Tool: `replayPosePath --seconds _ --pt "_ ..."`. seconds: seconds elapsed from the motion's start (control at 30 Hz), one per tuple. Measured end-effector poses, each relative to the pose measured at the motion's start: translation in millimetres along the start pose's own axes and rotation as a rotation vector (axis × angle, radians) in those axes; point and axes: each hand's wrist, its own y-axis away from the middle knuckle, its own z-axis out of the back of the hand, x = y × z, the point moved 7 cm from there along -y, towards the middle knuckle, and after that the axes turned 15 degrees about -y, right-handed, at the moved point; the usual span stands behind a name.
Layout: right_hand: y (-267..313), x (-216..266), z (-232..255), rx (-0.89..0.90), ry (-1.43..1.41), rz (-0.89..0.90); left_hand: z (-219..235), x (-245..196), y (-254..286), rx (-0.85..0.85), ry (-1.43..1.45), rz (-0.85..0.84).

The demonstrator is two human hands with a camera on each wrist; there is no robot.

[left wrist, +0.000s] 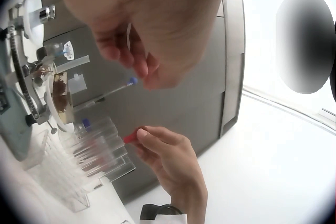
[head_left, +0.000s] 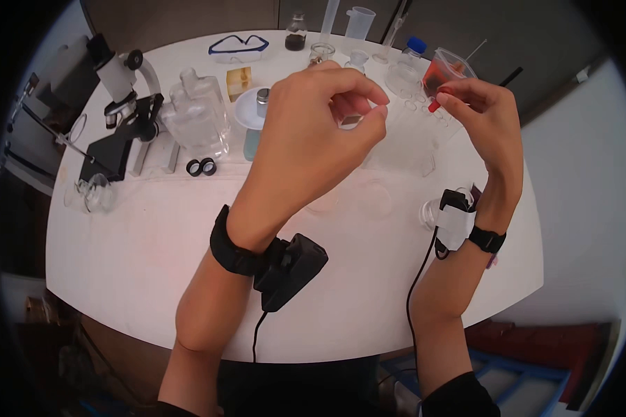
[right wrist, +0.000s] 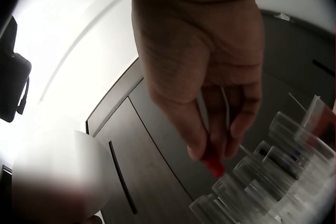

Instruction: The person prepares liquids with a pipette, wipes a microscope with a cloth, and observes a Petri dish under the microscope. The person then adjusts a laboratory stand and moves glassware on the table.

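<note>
My right hand (head_left: pixel 490 121) pinches a small red rubber bulb (head_left: pixel 435 105) between thumb and fingertips. In the right wrist view, the red bulb points down right at the rims of several clear test tubes (right wrist: pixel 252 182). From the left wrist view, those test tubes (left wrist: pixel 107 145) stand close together, and the right hand (left wrist: pixel 170 155) is beside their tops. Whatever lies below the bulb is blurred. My left hand (head_left: pixel 316 118) hangs in the air over the middle of the table, fingers loosely curled, thumb close to the forefinger; nothing shows in it.
A beaker of red liquid (head_left: pixel 435 73) and a blue-capped bottle (head_left: pixel 415 47) stand behind the tubes. To the left are a microscope (head_left: pixel 118 80), a clear square bottle (head_left: pixel 195 115), two black rings (head_left: pixel 202 167) and a balance's white plate (head_left: pixel 247 111). Blue-rimmed goggles (head_left: pixel 238 45) lie at the back.
</note>
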Motion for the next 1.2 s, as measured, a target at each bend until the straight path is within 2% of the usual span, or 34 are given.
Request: replayPosePath --seconds 0.03,0.1,0.2,0.33,0.4,0.5,1.0,1.2 --pt "-0.4 -1.6 3.0 -0.042 0.002 -0.033 -0.2 -1.6 0.6 -0.012 -0.020 -0.042" --pt "-2.4 -5.1 2.3 -0.005 -0.025 -0.028 0.2 -0.8 1.4 -0.035 -0.006 -0.030" --pt "0.5 -6.2 7.4 -0.041 -0.084 -0.079 -3.0 2.1 4.7 -0.041 -0.014 -0.035" --pt "6.0 1.7 8.3 -0.073 -0.077 -0.058 -10.3 8.5 7.3 -0.042 -0.005 -0.057" --pt "7.9 7.7 12.3 -0.135 -0.125 0.004 -11.6 10.9 8.9 -0.059 -0.009 -0.063" --pt "11.6 9.7 17.7 -0.217 -0.099 -0.004 -11.5 12.5 10.3 -0.080 -0.026 -0.070" --pt "-3.8 -0.3 6.1 -0.128 -0.076 0.045 -8.3 12.5 4.6 -0.132 0.010 -0.063" --pt "-6.3 3.4 -0.3 -0.130 -0.031 -0.009 -5.3 12.8 1.6 -0.149 0.003 -0.061"
